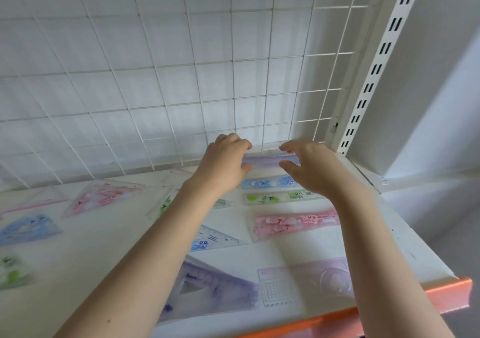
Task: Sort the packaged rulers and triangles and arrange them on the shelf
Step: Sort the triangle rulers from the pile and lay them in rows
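Purple ruler [270, 161] lies crosswise along the grid, apparently between both hands.

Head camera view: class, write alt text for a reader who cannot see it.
A person's left hand and right hand reach to a purple packaged ruler at the back of a white shelf, against a white wire grid. In front of it lie blue, green and pink packaged rulers in a column, with packaged plastic triangles scattered to the left.
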Demonstrator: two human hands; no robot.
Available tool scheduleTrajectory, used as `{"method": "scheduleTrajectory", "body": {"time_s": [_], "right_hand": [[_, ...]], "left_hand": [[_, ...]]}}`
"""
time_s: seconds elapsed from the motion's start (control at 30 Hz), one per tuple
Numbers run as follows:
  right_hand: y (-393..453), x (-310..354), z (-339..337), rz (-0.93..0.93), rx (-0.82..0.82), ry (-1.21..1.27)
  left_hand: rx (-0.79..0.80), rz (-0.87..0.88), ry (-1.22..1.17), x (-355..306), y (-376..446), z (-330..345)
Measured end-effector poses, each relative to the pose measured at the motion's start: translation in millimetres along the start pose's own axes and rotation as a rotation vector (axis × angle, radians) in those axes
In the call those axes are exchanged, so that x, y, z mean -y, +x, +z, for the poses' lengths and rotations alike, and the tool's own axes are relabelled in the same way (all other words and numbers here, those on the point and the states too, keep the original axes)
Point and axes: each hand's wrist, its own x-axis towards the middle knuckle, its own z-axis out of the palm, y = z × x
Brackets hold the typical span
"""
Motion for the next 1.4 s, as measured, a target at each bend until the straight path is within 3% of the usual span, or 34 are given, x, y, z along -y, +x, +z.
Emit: {"method": "scheduleTrajectory", "body": {"time_s": [0.43,0.93,1.17,1.4], "right_hand": [[-47.1,159.0,46.2,-0.254,-0.011,0.129],[-118.5,430.8,146.2,-0.549,0.194,0.180],[-125.4,501.9,176.2,-0.576,0.244,0.177],[-108.5,537.9,196.9,-0.627,0.293,0.147]], "left_hand": [[-0.194,-0.240,0.076,75.3,-170.5,-66.0],[-0.139,-0.566,0.199,242.3,-411.9,-156.0],[-0.140,-0.672,0.174,295.1,-468.7,-177.3],[-0.149,-0.740,0.135,331.1,-473.3,-183.6]]}}
